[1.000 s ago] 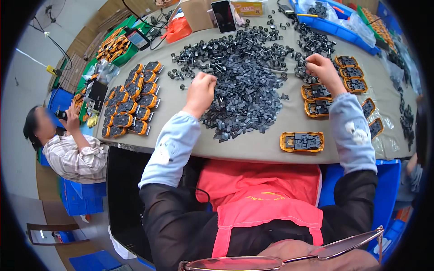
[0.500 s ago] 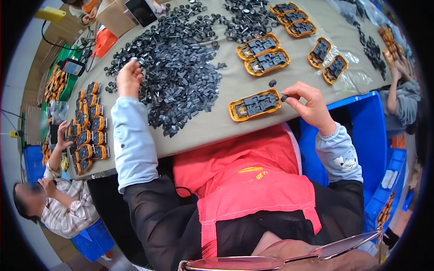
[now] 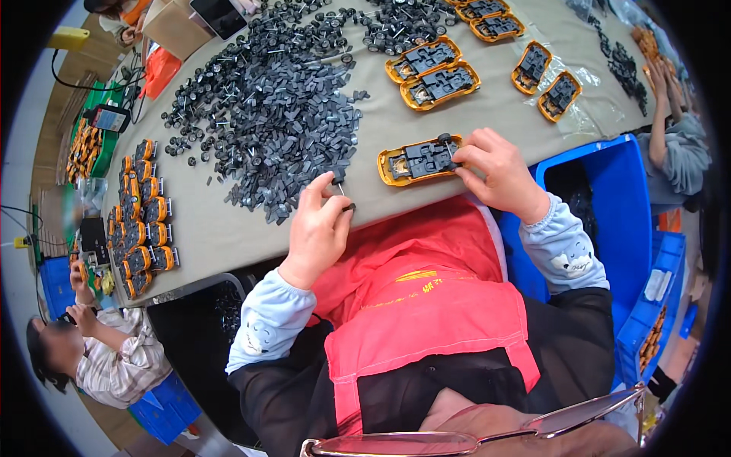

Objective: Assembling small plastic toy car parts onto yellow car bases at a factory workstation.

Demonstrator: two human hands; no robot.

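Two hands are working at the near edge of the table (image 3: 251, 228). The right hand (image 3: 499, 175) is resting on the end of an orange chassis (image 3: 419, 160) lying flat just ahead of the person, its fingers curled down and pressing a small black wheel (image 3: 444, 139) onto the black insert; I cannot tell whether the fingertips are actually pinching the wheel or only pushing on it. The left hand (image 3: 320, 228) is hovering just beside the table edge, thumb and forefinger nearly closed around a thin axle (image 3: 340, 190) with a dark wheel at its lower end. To my eye these parts are looking very light and stiff, moulded plastic with a slim metal pin, so they are likely needing little force but a neat pinch; the axle is looking slippery and easy to drop, best taken by the wheel or near the middle of the pin. The chassis is looking rigid enough to be held by its orange rim, and it may be sliding on the cloth-like table cover if it is pushed from one end only. Beyond the hands a big pile (image 3: 282, 114) of black wheels and clips is spreading across the table, with more chassis (image 3: 434, 72) farther back and finished rows (image 3: 141, 213) off to the left.
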